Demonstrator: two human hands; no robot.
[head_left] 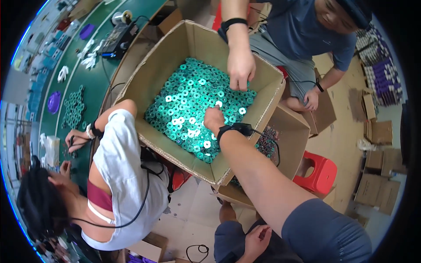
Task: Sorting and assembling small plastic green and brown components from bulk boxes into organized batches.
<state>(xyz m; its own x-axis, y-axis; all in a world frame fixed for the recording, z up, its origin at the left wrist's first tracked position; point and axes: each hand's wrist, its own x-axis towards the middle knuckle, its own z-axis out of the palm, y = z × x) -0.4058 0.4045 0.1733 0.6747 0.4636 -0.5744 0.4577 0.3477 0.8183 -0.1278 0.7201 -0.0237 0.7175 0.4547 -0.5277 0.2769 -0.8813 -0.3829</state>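
A large cardboard box [164, 55] in front of me holds a heap of small green ring-shaped pieces [188, 96]. My right hand [214, 118] reaches down into it, its fingers closed at the top of the heap beside a shiny ring. Whatever is between those fingertips is hidden. Low in the view, my left hand [258, 241] rests by my lap with loosely curled fingers; its palm does not show clearly. Across from me, a co-worker's hand [241, 72] dips into the same box, fingers pinched near the rings.
Beside this box, a second carton [287, 140] holds small reddish and dark pieces. A red stool [318, 173] stands to the right. At left, a person in a white top [131, 175] works at a green bench [98, 79] with more rings. A cable runs from my wristband [239, 128].
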